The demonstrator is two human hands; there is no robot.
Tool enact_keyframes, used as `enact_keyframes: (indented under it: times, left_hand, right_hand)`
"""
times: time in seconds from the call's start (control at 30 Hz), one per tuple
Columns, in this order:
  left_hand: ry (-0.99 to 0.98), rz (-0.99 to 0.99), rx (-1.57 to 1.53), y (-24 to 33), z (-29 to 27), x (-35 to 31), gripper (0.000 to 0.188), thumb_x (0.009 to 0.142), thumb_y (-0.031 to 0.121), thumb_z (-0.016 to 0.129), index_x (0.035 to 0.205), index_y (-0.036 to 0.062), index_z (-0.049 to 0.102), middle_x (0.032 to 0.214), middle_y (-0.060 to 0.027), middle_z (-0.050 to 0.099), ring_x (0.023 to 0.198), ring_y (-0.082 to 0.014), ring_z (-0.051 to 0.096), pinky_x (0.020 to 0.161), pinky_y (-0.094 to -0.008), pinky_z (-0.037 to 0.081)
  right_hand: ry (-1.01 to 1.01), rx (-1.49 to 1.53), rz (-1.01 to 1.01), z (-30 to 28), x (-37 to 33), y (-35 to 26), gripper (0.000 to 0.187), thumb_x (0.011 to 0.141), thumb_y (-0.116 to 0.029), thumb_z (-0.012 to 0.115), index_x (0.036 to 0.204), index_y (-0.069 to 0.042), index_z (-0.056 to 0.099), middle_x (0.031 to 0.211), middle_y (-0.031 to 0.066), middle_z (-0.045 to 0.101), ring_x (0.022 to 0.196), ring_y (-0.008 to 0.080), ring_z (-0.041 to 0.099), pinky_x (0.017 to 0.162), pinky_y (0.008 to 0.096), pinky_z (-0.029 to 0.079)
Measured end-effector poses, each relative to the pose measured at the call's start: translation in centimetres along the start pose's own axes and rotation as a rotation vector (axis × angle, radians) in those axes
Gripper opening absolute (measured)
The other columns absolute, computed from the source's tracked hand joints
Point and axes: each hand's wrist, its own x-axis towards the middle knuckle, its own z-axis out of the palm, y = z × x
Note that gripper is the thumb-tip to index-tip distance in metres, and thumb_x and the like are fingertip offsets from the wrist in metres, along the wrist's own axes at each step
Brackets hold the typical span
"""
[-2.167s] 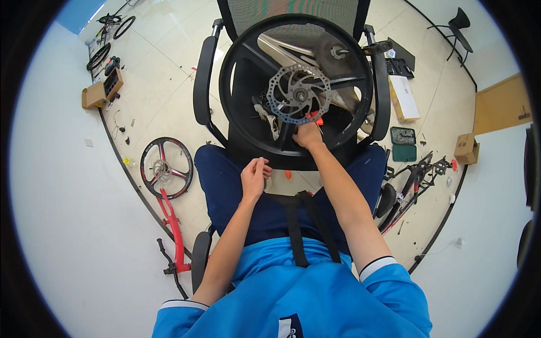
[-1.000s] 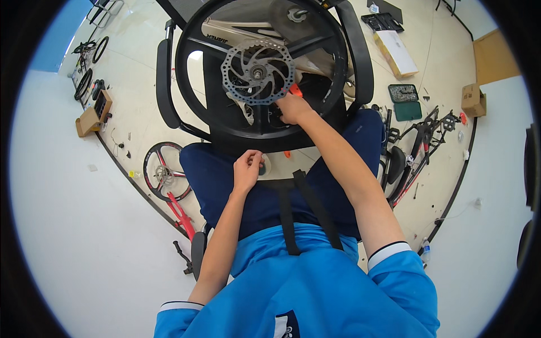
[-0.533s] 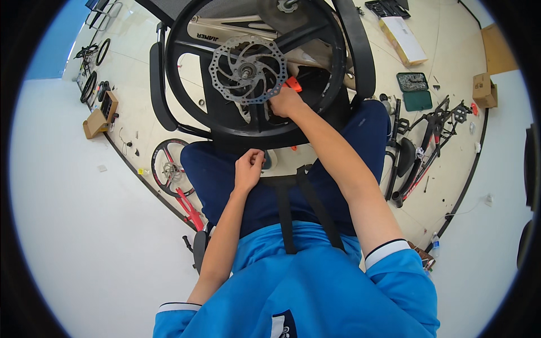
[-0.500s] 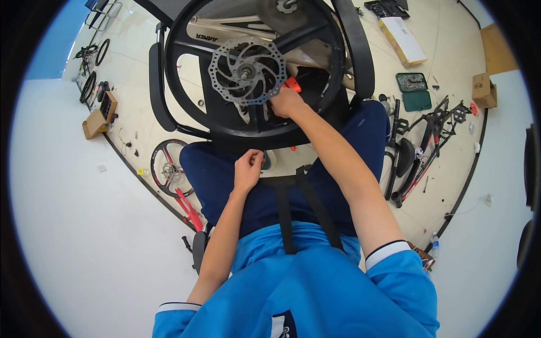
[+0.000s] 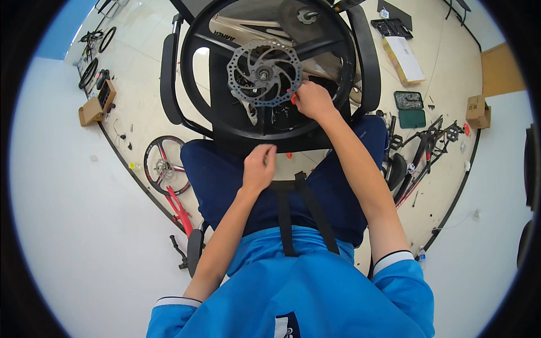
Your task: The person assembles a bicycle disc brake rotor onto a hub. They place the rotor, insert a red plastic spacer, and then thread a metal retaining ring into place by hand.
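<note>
one open brown cardboard box (image 5: 89,112): on the pale tiled floor (image 5: 149,84), far left.
black-and-red three-spoked wheel (image 5: 163,167): on the floor, its silver disc showing.
red metal frame part (image 5: 178,210): just below that wheel.
left hand (image 5: 259,169): over the navy trousers (image 5: 225,169), near the chair's front edge; fingers loosely curled, grip cannot be told.
large black spoked wheel (image 5: 319,48): across the black office chair (image 5: 172,84), between its armrests.
silver perforated disc rotor (image 5: 264,74): at that wheel's hub, facing up.
right hand (image 5: 313,100): over the wheel, fingers bent at a small orange piece (image 5: 292,97) by the rotor's right edge; whether clamped on it, cannot tell.
long white-and-yellow box (image 5: 404,62): on the floor, right of the chair.
open dark-green case (image 5: 412,119): below the long box.
square brown carton (image 5: 478,112): far right.
</note>
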Motion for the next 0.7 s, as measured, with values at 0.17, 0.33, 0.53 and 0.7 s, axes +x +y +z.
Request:
enact_keyframes:
  times: [0.17,0.33,0.53,0.7]
  left_hand:
    - [-0.011,0.326,0.166,3.0,4.4,5.9,0.009,0.088,0.000,0.060,0.095,-0.0044,0.064,0.093,-0.0187,0.064,0.093,-0.0387,0.061,0.081,-0.0450,0.050]
    - [-0.363,-0.179,0.494,0.7,7.7,10.9,0.036,0.084,0.007,0.065,0.113,-0.0131,0.058,0.124,-0.0342,0.056,0.118,-0.0454,0.056,0.106,-0.0443,0.045]
    - [-0.471,-0.419,0.539,1.1,8.3,13.5,0.034,0.088,0.007,0.065,0.120,-0.0019,0.062,0.126,-0.0246,0.063,0.118,-0.0400,0.062,0.099,-0.0444,0.053]
    - [-0.383,-0.444,0.459,-1.2,9.4,13.8,0.046,0.083,0.008,0.068,0.125,-0.0035,0.056,0.129,-0.0296,0.059,0.119,-0.0436,0.059,0.096,-0.0482,0.052]
  right_hand:
    - [-0.218,-0.232,0.030,1.3,1.6,-0.9,0.012,0.078,-0.009,0.069,0.087,-0.003,0.074,0.097,0.0182,0.069,0.091,0.0336,0.072,0.075,0.0426,0.059]
    - [-0.027,-0.206,-0.043,4.1,1.4,1.3,0.013,0.085,-0.015,0.064,0.083,-0.003,0.069,0.083,0.0199,0.069,0.076,0.0380,0.070,0.064,0.0466,0.057]
    - [-0.038,-0.191,-0.002,3.6,1.3,0.7,0.015,0.085,-0.018,0.064,0.084,-0.004,0.069,0.085,0.0195,0.069,0.076,0.0379,0.070,0.065,0.0475,0.056]
    - [-0.114,-0.192,0.011,3.2,1.1,1.0,0.018,0.082,-0.022,0.067,0.082,-0.004,0.071,0.084,0.0196,0.069,0.075,0.0378,0.070,0.067,0.0471,0.056]
